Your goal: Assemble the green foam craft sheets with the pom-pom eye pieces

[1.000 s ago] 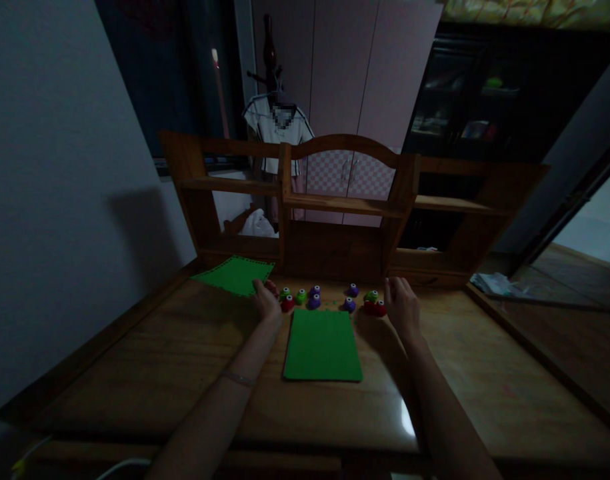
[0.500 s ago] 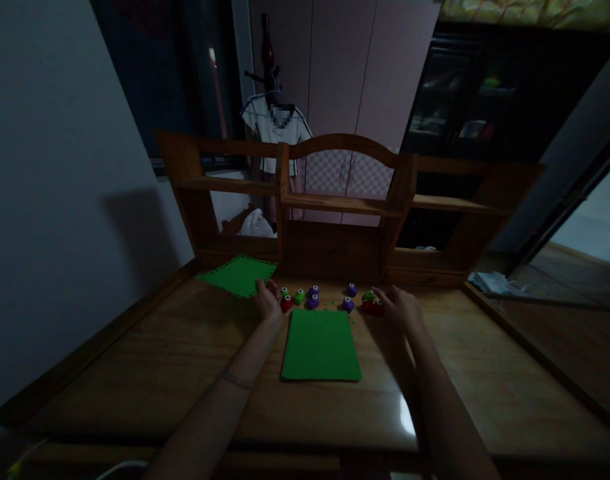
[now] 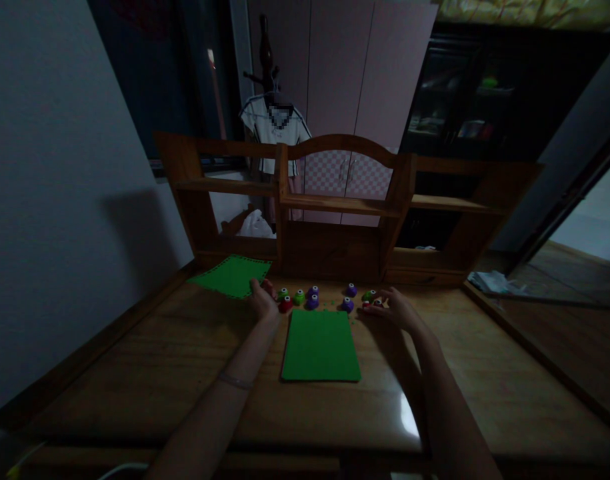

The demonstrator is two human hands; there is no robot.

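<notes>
My left hand pinches the near right edge of a green paper sheet, which is tilted above the table and has small holes punched along its borders. My right hand has its thumb and fingers around a red craft punch at the right of the row; the fingers partly cover it. Beside it are another red punch and a green punch. Between my hands stand several purple, green and red punches, among them a purple punch. A second green sheet lies flat in front of them.
Tiny green paper bits lie scattered behind the flat sheet. A wooden shelf unit rises at the back of the wooden table. A wall borders the left side.
My right hand has lowered over the red punches, and its fingers have closed around one. My left hand and the held sheet have shifted slightly left.
</notes>
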